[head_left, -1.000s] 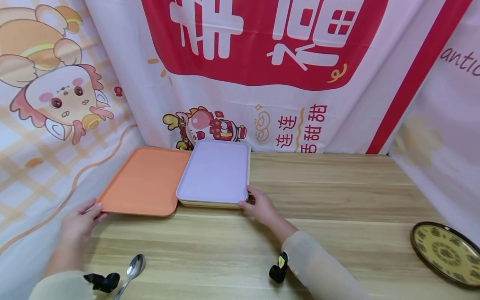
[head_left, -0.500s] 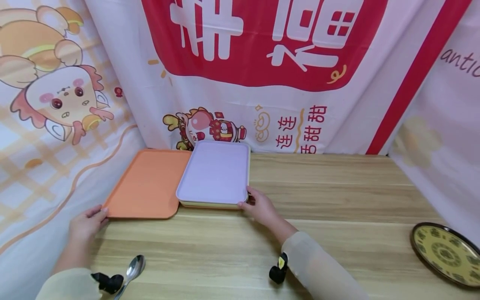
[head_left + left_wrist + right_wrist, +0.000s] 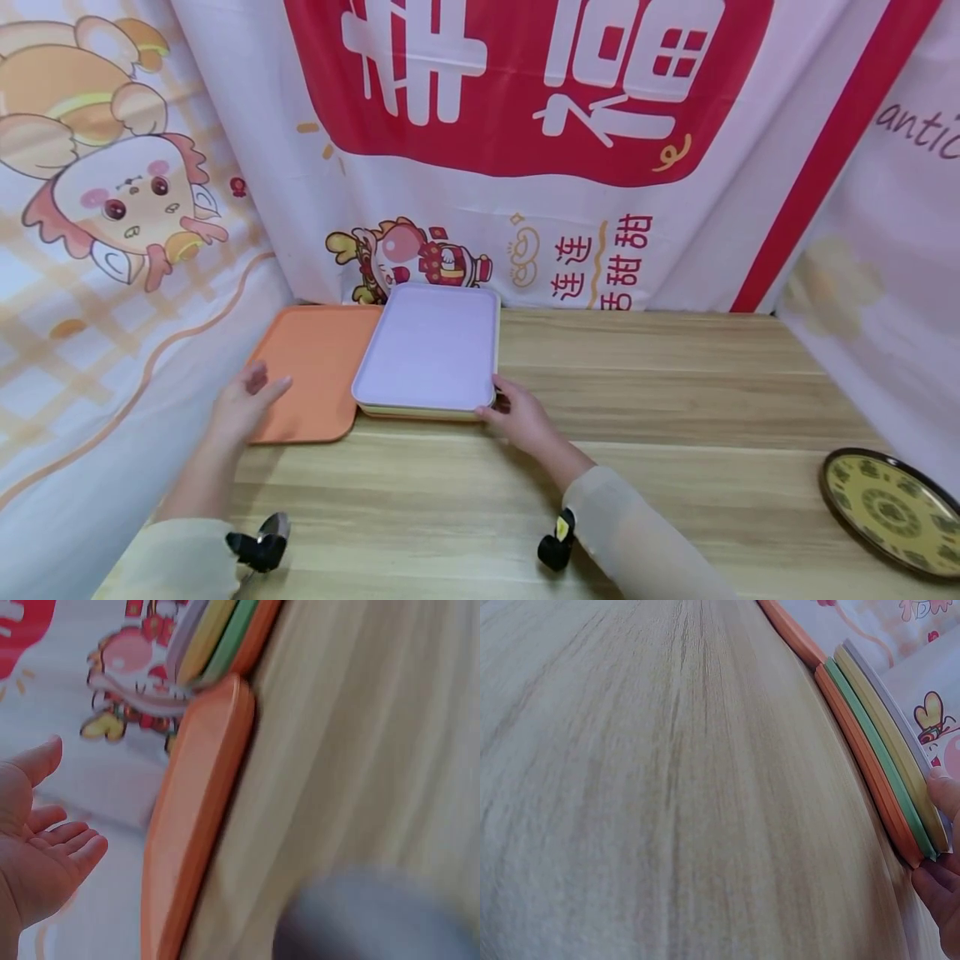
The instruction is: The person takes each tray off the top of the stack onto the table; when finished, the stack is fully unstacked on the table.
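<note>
A single orange tray (image 3: 322,375) lies flat on the left of the table by the cloth wall. My left hand (image 3: 243,404) hovers over its near left part, fingers spread and holding nothing; the left wrist view shows the palm (image 3: 34,870) apart from the tray. Right beside it stands a stack of trays with a lavender tray (image 3: 431,346) on top. Below that come a yellow tray (image 3: 889,742), a green tray (image 3: 877,754) and another orange tray (image 3: 870,776). My right hand (image 3: 525,421) grips the stack's near right corner, thumb on top and fingers low at the edge.
A metal spoon (image 3: 280,525) lies near the front left, partly hidden by the black wrist camera (image 3: 257,552). An oval gold patterned tray with a dark rim (image 3: 892,512) rests at the far right. Printed cloth walls (image 3: 675,242) border the wooden table (image 3: 660,375).
My left hand has let go of the single orange tray's near left corner and moved right and up over it. That tray now lies flat, slightly shifted right. The right hand keeps its grip.
</note>
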### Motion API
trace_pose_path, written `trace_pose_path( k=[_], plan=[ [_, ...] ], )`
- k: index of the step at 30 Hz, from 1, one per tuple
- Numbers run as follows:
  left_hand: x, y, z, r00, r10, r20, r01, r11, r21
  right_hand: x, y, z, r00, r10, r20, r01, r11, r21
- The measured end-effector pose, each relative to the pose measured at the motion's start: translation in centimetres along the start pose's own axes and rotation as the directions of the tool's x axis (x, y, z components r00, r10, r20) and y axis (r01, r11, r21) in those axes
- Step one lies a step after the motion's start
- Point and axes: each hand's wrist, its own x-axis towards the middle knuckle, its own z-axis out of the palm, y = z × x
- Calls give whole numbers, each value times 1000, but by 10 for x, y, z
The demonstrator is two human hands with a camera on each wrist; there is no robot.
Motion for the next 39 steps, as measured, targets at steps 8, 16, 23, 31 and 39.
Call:
trace_pose_path(
  k=[8,16,23,31,39],
  plan=[
    [4,29,60,997,42,66,-31,986,-163,1,3,2,1000,16,10,-16,999,-29],
    [-4,28,106,1000,4,27,6,937,-350,1,1,2,1000,12,6,-12,1000,-10],
    [-13,21,128,998,-18,-57,-10,892,-452,2,3,3,1000,-5,3,6,1000,-29],
    [-17,15,135,996,-36,-77,-9,859,-511,1,2,3,1000,32,1,-32,999,-6],
    [-16,11,138,995,-18,-95,-37,839,-543,0,2,3,999,42,-23,-43,999,-28]
  ],
)
